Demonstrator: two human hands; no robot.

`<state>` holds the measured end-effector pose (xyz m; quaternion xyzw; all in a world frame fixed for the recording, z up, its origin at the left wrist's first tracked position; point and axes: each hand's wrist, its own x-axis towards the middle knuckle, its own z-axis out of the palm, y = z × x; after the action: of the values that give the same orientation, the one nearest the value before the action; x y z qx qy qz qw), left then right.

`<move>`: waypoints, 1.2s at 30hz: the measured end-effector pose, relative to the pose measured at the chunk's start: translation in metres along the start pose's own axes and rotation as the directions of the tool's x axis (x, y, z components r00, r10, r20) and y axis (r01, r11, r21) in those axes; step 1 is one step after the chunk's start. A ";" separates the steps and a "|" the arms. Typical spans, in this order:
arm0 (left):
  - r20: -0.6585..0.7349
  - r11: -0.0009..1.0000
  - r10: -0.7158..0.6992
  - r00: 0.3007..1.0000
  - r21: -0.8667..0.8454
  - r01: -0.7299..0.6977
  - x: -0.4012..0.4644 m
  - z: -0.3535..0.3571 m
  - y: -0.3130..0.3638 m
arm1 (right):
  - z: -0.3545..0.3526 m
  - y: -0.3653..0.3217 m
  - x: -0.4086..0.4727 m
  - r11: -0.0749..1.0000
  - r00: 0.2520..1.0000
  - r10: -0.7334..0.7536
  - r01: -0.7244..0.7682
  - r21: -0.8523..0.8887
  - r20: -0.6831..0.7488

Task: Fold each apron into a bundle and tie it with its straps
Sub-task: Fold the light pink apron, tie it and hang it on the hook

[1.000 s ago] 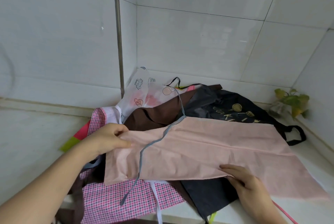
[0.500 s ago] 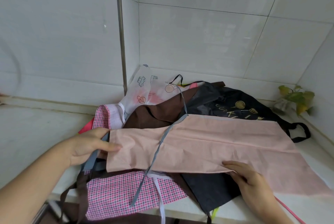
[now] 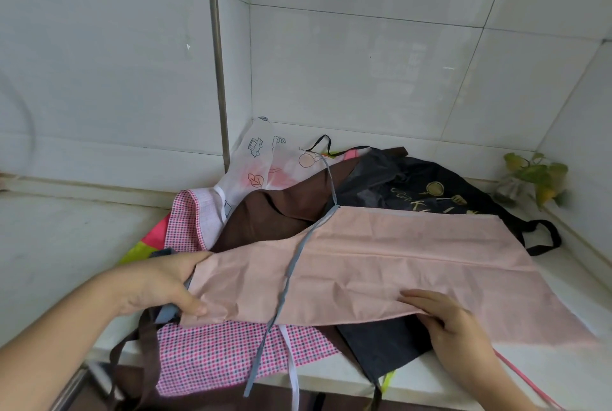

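Pink apron (image 3: 381, 268) lies folded lengthwise atop the apron pile (image 3: 251, 354) on the counter (image 3: 59, 245). Left hand (image 3: 159, 284) grips its left end, thumb on top. Right hand (image 3: 443, 314) presses the near edge, fingers fairly straight. Grey strap (image 3: 291, 271) trails across the fold; risk is rolling it inside the bundle, or snagging the aprons beneath.

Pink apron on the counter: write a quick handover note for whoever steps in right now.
Left hand: grips the left end of the pink apron.
Right hand: fingers flat on its near edge, no grip.
The pink apron lies folded into a long band on top of the pile; its grey strap trails loose across it and over the counter edge.
Done: lengthwise fold only.
Left: bundle it, tie it with the strap, then the checked apron, brown apron, dark apron and printed white apron underneath.
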<state>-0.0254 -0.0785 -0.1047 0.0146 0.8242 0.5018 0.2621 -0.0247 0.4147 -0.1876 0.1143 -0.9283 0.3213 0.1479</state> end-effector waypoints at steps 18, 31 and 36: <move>-0.291 0.684 0.087 0.953 0.713 0.156 0.055 0.111 0.056 | -0.003 -0.012 -0.027 0.960 0.964 -0.257 0.264 -0.095 0.072; -0.477 0.737 0.424 0.770 -0.312 -0.599 0.066 0.080 0.151 | 0.005 -0.004 -0.028 0.968 0.968 -0.250 0.250 -0.001 -0.024; 0.081 0.793 0.327 0.942 0.518 -0.320 0.057 0.166 0.083 | 0.007 -0.010 -0.030 0.980 0.980 -0.199 0.199 -0.033 -0.019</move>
<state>-0.0200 0.1154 -0.1187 0.2227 0.9163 0.2956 0.1533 0.0044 0.4066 -0.1975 0.2006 -0.9153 0.2920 0.1914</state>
